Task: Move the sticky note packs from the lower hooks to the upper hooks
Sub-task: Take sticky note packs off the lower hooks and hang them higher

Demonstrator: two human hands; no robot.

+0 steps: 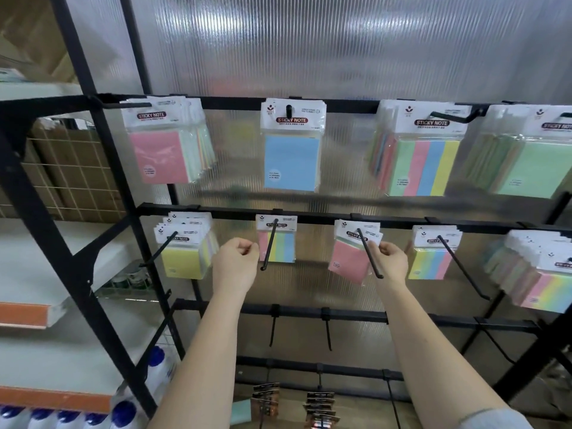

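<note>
Two black rails carry sticky note packs on hooks. On the upper rail hang a pink pack (158,156), a blue pack (291,162), a striped pack (424,168) and a green pack (532,171). The lower rail holds a yellow pack (182,258), a striped pack (278,246), a tilted pink pack (348,261), a pastel striped pack (430,261) and a bunch of packs at the far right (541,283). My right hand (390,261) pinches the tilted pink pack's white header on its long black hook (370,255). My left hand (236,261) is curled beside the lower striped pack's left edge, gripping nothing I can see.
Below run two more black rails with bare hooks (326,329) and some small copper-coloured items (320,407). The black rack frame (62,212) slants at the left, beside white shelves (28,311) with blue-capped bottles (123,413). A ribbed translucent panel (309,41) backs the rack.
</note>
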